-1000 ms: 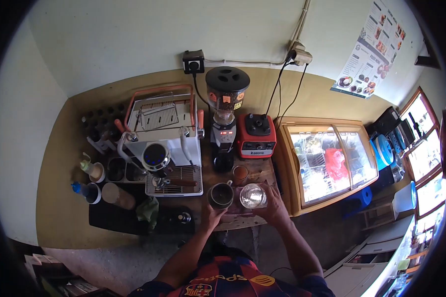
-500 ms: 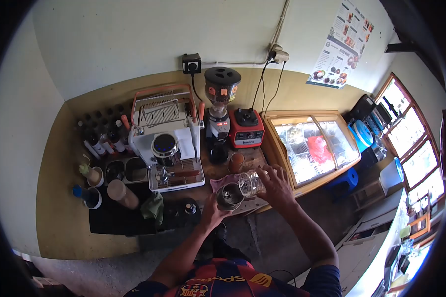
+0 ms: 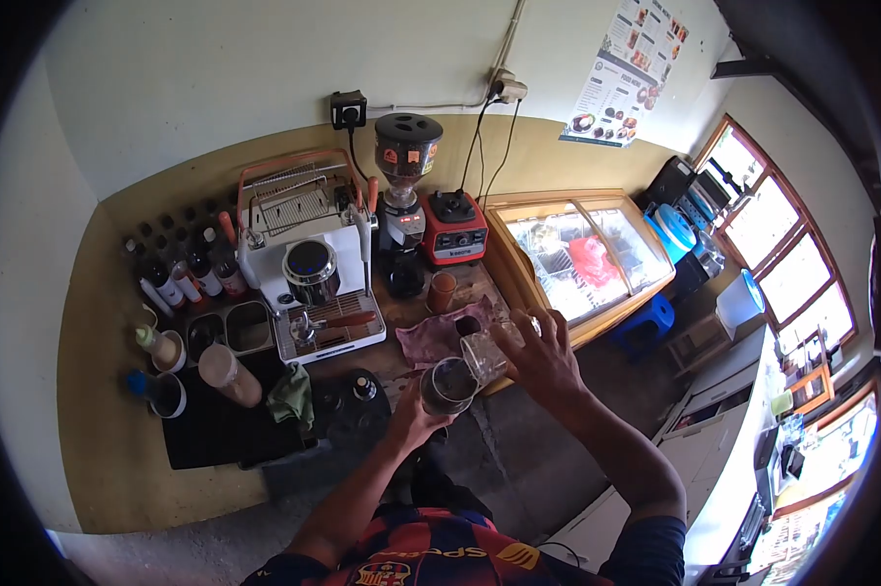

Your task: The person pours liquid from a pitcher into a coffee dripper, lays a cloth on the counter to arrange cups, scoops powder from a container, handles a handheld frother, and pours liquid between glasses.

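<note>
My left hand (image 3: 416, 420) is closed around a round, open-topped metal cup (image 3: 448, 387), held upright in front of the counter. My right hand (image 3: 546, 363) grips a clear glass (image 3: 486, 355) from the right side. The glass is tilted, its mouth close to the cup's rim; I cannot make out whether anything flows between them. Just behind the cup, a pink cloth (image 3: 429, 342) lies on the wooden counter. Beyond it stands a brownish cup (image 3: 441, 291).
A white espresso machine (image 3: 348, 249) stands behind on the left, beside a coffee grinder (image 3: 401, 230) and a red blender base (image 3: 456, 242). To the right is a wood-framed display case (image 3: 519, 283). A green cloth (image 3: 290, 396) and a jar (image 3: 229, 375) sit on the black mat.
The head view has shifted, so the counter appears further left. Both hands still hold the cup and glass together, now further from the pink cloth, more of which shows.
</note>
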Tool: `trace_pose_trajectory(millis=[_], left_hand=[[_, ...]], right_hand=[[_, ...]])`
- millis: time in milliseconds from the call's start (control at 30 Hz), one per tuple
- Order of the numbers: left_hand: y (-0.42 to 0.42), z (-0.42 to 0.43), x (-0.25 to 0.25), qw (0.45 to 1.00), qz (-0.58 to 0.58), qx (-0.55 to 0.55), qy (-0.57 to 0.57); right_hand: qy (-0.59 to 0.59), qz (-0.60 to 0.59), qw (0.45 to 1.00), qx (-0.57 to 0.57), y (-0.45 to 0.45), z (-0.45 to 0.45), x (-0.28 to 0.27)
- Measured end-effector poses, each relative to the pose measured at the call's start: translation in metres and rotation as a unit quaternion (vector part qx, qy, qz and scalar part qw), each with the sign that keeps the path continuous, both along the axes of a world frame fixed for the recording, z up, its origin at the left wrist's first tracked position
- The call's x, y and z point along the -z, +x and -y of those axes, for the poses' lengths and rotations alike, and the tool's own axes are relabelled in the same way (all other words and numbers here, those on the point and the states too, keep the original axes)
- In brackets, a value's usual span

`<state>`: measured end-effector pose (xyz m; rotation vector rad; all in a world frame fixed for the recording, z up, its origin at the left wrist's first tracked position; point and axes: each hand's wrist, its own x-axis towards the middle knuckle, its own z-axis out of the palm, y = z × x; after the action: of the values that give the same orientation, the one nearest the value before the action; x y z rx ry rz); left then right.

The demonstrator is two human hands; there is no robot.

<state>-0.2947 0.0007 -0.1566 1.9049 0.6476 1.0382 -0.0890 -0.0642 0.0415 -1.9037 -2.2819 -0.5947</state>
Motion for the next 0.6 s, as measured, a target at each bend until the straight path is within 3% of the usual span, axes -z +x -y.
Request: trace_pose_trajectory(millis=[167,267,367,400,467,567,600], left_hand=[[-0.005,-0.001,0.007,0.999,0.015,0.006,-0.038],[-0.008,-0.007,0.008,0.999,0.025,0.012,-0.04],[-0.005,-0.014,0.017,0.999,0.017,-0.017,-0.028],[-0.002,-0.019,0.027,0.999,0.013,-0.031,-0.01],[0.003,-0.03,0.058,0.998,0.004,-0.059,0.023],[0.014,-0.045,0.095,0.992,0.014,-0.111,-0.065],[0.017,-0.05,0.1,0.987,0.014,-0.137,-0.082]], right_hand=[[0.039,0.055,0.998,-0.019,-0.011,0.006,0.012],[0.048,0.019,0.999,-0.006,-0.013,0.004,0.023],[0.016,-0.179,0.983,0.048,-0.007,-0.001,0.035],[0.007,-0.324,0.944,0.067,0.001,-0.005,0.047],[-0.014,-0.59,0.801,0.098,0.034,-0.016,0.095],[0.049,-0.717,0.692,0.07,0.108,-0.046,0.183],[0.062,-0.75,0.655,0.07,0.117,-0.056,0.188]])
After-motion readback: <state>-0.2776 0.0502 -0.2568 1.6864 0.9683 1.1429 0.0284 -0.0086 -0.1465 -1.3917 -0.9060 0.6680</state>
